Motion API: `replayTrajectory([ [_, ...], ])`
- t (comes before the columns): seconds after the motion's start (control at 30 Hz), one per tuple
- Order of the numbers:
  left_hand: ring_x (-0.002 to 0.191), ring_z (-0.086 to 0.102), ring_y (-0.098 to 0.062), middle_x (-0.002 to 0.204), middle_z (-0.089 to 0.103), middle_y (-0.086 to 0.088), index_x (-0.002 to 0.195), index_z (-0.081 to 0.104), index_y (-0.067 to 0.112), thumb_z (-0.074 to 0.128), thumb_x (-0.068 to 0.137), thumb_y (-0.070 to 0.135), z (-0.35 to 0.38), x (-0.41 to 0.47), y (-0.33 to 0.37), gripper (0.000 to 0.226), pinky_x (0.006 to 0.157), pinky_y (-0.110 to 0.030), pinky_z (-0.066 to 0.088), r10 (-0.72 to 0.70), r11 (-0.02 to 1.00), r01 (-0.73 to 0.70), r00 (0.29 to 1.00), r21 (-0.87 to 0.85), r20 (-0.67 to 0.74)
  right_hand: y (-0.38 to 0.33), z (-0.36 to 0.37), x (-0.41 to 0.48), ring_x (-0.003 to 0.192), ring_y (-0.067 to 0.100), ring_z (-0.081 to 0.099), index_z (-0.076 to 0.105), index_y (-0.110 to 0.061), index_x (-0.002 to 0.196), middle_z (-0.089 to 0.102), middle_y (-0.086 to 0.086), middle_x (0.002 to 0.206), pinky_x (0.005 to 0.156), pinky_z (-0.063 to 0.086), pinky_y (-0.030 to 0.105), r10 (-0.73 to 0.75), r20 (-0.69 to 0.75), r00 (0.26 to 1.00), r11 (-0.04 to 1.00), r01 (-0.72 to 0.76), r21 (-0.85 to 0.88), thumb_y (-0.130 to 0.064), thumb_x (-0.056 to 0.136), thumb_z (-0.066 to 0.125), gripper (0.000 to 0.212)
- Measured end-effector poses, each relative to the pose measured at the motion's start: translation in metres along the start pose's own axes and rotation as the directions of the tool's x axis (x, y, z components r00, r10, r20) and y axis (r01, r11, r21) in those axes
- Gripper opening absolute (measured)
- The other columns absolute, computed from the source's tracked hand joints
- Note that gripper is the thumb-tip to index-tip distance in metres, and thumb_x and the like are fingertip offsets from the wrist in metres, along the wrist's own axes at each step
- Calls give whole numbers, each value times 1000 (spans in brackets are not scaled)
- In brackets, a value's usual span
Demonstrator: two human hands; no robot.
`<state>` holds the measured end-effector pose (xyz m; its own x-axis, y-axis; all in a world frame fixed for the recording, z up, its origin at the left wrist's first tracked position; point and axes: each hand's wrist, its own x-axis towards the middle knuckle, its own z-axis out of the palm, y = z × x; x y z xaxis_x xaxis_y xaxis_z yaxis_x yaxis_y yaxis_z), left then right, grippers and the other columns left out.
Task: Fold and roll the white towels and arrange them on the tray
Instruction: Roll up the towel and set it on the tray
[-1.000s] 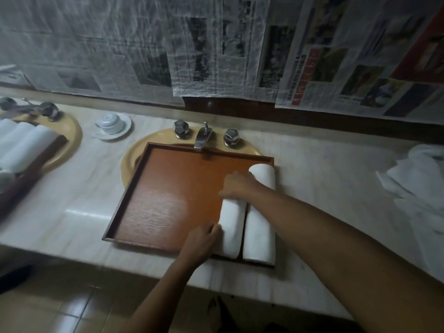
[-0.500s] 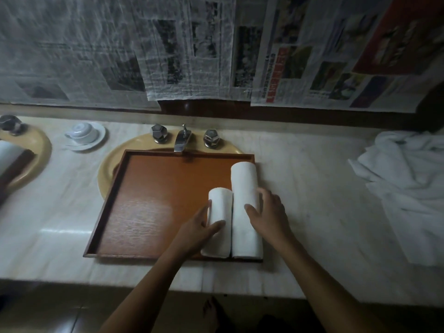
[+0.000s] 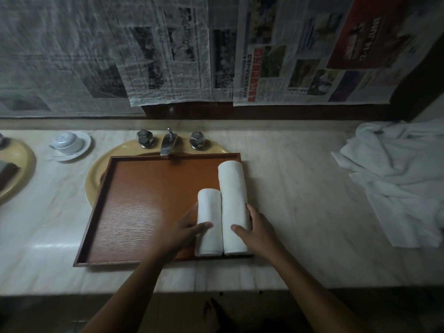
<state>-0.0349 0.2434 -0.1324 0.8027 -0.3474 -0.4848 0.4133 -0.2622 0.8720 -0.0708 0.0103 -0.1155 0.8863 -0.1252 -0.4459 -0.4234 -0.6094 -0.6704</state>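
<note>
A brown wooden tray (image 3: 134, 207) lies over the yellow sink on the marble counter. Two rolled white towels lie side by side at its right end: a short roll (image 3: 209, 210) and, to its right, a long roll (image 3: 233, 195). My left hand (image 3: 185, 234) grips the short roll from its left side, thumb across the top. My right hand (image 3: 257, 229) grips the long roll from the right, thumb on top. A heap of unfolded white towels (image 3: 398, 179) lies at the counter's right end.
The tap and two knobs (image 3: 169, 140) stand just behind the tray. An upturned cup on a saucer (image 3: 68, 144) sits at the back left. A second yellow sink (image 3: 16, 169) with a dark tray is at the far left. Newspaper covers the wall.
My right hand left the short roll's far end and came to the long roll's right side. My left hand shifted up along the short roll. The view swung to the right.
</note>
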Motion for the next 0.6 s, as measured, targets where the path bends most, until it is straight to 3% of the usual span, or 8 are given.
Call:
replayTrajectory([
  [0.13, 101, 73, -21, 118, 71, 0, 151, 44, 38, 69, 86, 65, 1, -1, -10, 75, 78, -42, 65, 18, 986, 0, 994, 164, -104, -2, -1, 0, 141, 24, 44, 21, -30, 161, 34, -1, 161, 111, 47, 45, 4, 0, 1000, 1000, -4, -12, -54, 93, 67, 86],
  [0.27, 99, 73, -15, 114, 73, 4, 151, 43, 38, 63, 77, 81, -4, -3, -17, 88, 80, -43, 64, 49, 975, -15, 987, 223, -150, -1, -3, 1, 138, 23, 47, 24, -29, 160, 38, -1, 159, 110, 48, 44, -4, 2, 1000, 999, 4, -32, -55, 93, 67, 83],
  [0.43, 92, 69, -11, 106, 69, 5, 157, 33, 35, 64, 93, 57, -6, -8, -17, 74, 68, -25, 56, 51, 943, 21, 977, 332, -207, 0, -4, 1, 137, 23, 49, 26, -29, 159, 40, -1, 158, 110, 48, 45, -3, 8, 1000, 999, 3, -39, -55, 93, 67, 82],
  [0.5, 91, 72, -12, 103, 71, 2, 158, 29, 38, 64, 96, 53, -4, -9, -17, 73, 71, -29, 59, 55, 942, 16, 978, 334, -201, 0, -4, 0, 137, 24, 49, 26, -28, 159, 40, 0, 158, 110, 48, 45, -9, 7, 1000, 999, 9, -44, -53, 94, 66, 81],
  [0.6, 92, 75, -15, 107, 74, 1, 158, 24, 47, 58, 93, 63, -4, -9, -20, 76, 79, -42, 64, 50, 945, -5, 990, 326, -131, 1, -2, 1, 139, 25, 47, 24, -27, 160, 38, 1, 159, 111, 47, 45, -4, 9, 1000, 998, 5, -59, -51, 96, 65, 80],
])
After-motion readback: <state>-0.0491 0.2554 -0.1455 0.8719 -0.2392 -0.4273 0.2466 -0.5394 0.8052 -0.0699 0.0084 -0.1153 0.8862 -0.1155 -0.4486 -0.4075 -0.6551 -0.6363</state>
